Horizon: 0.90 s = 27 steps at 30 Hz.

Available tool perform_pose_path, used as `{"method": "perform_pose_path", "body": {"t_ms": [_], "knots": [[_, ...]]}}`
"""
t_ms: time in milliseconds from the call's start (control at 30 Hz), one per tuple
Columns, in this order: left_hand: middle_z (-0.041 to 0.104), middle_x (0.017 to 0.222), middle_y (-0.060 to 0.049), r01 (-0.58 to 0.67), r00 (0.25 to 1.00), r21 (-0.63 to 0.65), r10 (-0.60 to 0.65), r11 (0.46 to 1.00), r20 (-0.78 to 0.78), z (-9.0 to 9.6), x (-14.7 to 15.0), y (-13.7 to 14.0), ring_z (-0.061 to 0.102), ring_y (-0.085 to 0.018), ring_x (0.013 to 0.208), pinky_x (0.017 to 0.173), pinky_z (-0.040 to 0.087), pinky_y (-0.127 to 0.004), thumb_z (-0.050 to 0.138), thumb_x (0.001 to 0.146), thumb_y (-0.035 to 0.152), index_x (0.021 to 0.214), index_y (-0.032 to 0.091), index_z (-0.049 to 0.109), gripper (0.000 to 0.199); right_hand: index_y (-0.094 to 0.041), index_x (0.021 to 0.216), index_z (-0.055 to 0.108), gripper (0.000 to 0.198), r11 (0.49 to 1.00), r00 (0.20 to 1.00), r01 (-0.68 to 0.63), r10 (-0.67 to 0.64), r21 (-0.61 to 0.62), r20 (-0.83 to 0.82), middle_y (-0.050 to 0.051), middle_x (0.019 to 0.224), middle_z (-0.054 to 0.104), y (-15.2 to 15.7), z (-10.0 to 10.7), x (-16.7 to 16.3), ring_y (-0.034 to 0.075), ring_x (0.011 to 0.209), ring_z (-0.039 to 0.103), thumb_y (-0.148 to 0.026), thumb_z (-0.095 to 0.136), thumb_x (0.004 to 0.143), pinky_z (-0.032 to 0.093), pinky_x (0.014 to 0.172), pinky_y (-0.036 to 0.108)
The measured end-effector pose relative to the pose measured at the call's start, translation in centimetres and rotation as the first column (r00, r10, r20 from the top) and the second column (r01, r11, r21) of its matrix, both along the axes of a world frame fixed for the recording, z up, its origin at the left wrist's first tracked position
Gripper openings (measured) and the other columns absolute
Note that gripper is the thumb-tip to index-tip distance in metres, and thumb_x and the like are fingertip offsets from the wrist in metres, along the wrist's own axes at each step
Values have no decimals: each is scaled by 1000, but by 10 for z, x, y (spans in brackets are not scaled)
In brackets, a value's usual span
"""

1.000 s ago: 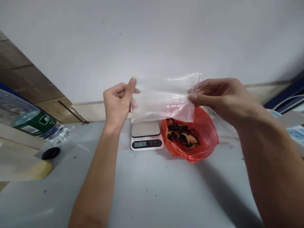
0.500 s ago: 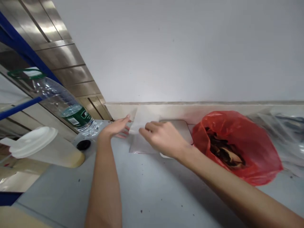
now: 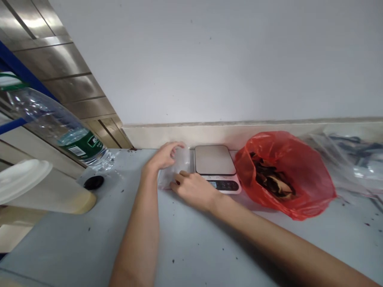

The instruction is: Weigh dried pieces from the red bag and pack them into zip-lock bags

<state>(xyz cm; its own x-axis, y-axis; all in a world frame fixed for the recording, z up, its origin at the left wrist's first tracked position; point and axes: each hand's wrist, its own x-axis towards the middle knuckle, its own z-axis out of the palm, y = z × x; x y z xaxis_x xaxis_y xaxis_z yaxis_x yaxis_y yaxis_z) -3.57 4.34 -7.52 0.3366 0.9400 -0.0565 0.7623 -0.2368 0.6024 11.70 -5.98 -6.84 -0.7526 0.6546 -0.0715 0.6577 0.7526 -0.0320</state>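
Observation:
A clear plastic bag (image 3: 183, 158) lies on the grey table, left of a kitchen scale (image 3: 214, 159) with a lit display. My left hand (image 3: 165, 156) is at the bag's upper left, fingers loosely curved and thumb apart from them. My right hand (image 3: 196, 190) is closed with its fingertips on the bag's lower part, in front of the scale's left corner. Whether it pinches one layer or several is hidden. Right of the scale, a red plastic bag (image 3: 311, 179) stands with its mouth wide, holding dark brown dried pieces (image 3: 277, 181).
A large water bottle (image 3: 82, 143) with a green label and a white lidded cup (image 3: 56, 187) stand at the left, near a black cap (image 3: 93, 182). More clear plastic bags (image 3: 353, 159) lie at the far right. A white wall (image 3: 221, 63) rises behind the table.
The plastic bag was raised and is now down flatter on the table. My right hand has moved down and left, uncovering the scale. My left hand's spread fingers have curled. The view has shifted.

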Motion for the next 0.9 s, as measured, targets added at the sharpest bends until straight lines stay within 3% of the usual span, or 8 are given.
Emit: {"method": "perform_pose_path", "body": {"t_ms": [133, 233, 400, 633, 700, 800, 867, 900], "knots": [[70, 120, -10, 57, 986, -65, -66, 996, -150, -1, 13, -3, 68, -29, 114, 105, 53, -39, 66, 86, 31, 134, 23, 73, 50, -14, 114, 80, 29, 995, 998, -28, 23, -93, -55, 15, 113, 80, -3, 3, 15, 23, 97, 76, -4, 57, 98, 56, 78, 32], [64, 138, -12, 32, 964, -75, -51, 997, -262, 2, 20, -7, 58, -36, 135, 116, 45, -44, 68, 87, 49, 146, 26, 64, 63, -15, 110, 81, 22, 970, 968, -73, 13, -230, -250, 13, 115, 80, -9, 12, 41, 24, 102, 75, -10, 64, 98, 56, 85, 32], [57, 144, -13, 3, 914, -72, -32, 997, -404, 16, 37, -16, 57, -34, 136, 113, 47, -44, 57, 95, 39, 148, 29, 57, 54, -19, 116, 80, 24, 955, 834, -2, -163, -298, -528, 9, 117, 81, -22, 39, 105, 22, 100, 76, -19, 61, 101, 56, 87, 33], [69, 126, -16, -61, 836, -58, 19, 996, -548, 36, 63, -22, 70, -43, 115, 93, 57, -53, 56, 87, 21, 139, 31, 70, 55, -23, 105, 83, 29, 938, 766, 237, -340, -252, -545, 6, 102, 84, -32, 78, 183, 23, 89, 77, -37, 58, 97, 57, 78, 36], [72, 120, -16, -58, 840, -4, 47, 998, -541, 46, 72, -27, 74, -42, 106, 89, 58, -53, 54, 90, 23, 135, 28, 73, 49, -25, 102, 83, 30, 930, 755, 281, -367, -237, -544, 5, 100, 84, -35, 85, 202, 24, 87, 77, -42, 59, 95, 57, 77, 37], [69, 132, -19, -20, 877, 170, 98, 985, -470, 64, 95, -39, 70, -39, 118, 100, 54, -50, 45, 99, 24, 133, 21, 71, 43, -26, 99, 83, 31, 888, 693, 391, -458, -243, -557, 6, 101, 83, -38, 91, 233, 26, 87, 76, -49, 64, 91, 58, 73, 39], [69, 132, -18, 18, 917, 328, 115, 945, -381, 74, 115, -49, 65, -35, 124, 105, 51, -48, 38, 104, 24, 130, 19, 69, 41, -26, 96, 82, 28, 810, 623, 544, -564, -219, -542, 7, 94, 82, -39, 90, 255, 27, 80, 75, -48, 66, 88, 58, 70, 40], [73, 120, -16, 45, 957, 439, 87, 897, -277, 77, 126, -55, 68, -33, 115, 101, 52, -46, 41, 104, 26, 121, 18, 72, 36, -26, 93, 82, 26, 756, 582, 627, -617, -191, -531, 7, 90, 81, -38, 89, 265, 26, 77, 73, -47, 67, 87, 57, 69, 41]]}}
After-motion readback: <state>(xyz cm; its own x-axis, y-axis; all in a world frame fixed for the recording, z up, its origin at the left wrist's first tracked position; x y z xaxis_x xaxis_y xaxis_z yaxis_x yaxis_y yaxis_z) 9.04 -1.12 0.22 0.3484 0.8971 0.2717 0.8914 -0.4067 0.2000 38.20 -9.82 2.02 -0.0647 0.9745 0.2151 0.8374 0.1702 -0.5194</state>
